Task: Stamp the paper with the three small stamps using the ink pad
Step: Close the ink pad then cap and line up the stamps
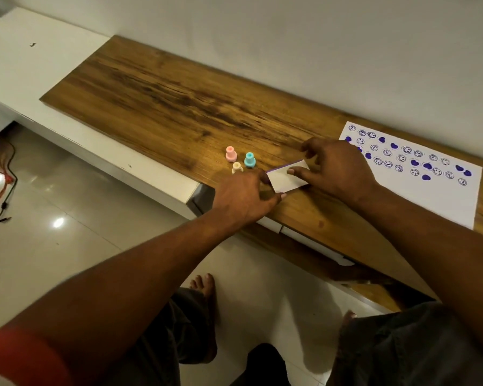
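Gripping the white ink pad from both ends at the desk edge: left hand pinching its near-left corner, right hand clamping the far side, a purple line showing along the top edge. Standing untouched just beside it, pink stamp, teal stamp and cream stamp; lying to the right, the paper, already crowded with purple faces and hearts. Risking inked fingertips, or toppling the close-set stamps with a jerk.

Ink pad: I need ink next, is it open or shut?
Shut, it seems: the ink pad shows only its white lid, both hands on it.
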A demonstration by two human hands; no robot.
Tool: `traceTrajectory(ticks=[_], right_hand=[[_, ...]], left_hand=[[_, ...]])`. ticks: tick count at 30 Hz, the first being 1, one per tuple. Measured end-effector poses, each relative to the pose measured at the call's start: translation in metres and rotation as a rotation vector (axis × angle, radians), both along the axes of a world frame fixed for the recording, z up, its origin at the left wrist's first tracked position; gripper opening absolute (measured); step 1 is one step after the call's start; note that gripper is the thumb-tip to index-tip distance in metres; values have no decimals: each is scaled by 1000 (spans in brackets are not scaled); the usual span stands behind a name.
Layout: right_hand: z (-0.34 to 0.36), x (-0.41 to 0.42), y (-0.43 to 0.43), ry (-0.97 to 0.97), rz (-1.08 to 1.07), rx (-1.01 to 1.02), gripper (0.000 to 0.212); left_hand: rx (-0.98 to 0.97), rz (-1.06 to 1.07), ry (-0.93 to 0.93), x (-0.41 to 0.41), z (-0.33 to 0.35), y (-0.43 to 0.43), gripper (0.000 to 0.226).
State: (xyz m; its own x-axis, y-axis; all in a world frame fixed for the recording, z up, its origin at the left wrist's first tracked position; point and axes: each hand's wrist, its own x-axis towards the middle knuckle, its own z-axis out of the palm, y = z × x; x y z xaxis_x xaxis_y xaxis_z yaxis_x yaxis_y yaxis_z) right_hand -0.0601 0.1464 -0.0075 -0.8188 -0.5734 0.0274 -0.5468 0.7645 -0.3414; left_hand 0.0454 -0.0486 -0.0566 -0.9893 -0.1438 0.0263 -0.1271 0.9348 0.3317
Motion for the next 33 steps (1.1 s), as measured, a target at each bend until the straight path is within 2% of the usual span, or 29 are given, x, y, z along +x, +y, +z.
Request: traceTrajectory(ticks=[3,10,15,21,33], right_hand=[[-5,7,-5,4,-64,106,85],[-21,12,-19,21,-23,216,98],[-22,-24,-21,-68,43,144,98],[-26,-88,-16,-154,-116,-4,101],[-53,-120,-11,-154,-132,-31,102]], left_hand=[[-21,-33,-35,-4,4,-3,56],[113,-80,-171,-8,17,-3,52],[89,-77,-201,-14,24,0,51],[114,-68,-87,-34,38,3,47],[232,21,-31,-57,58,1,43]])
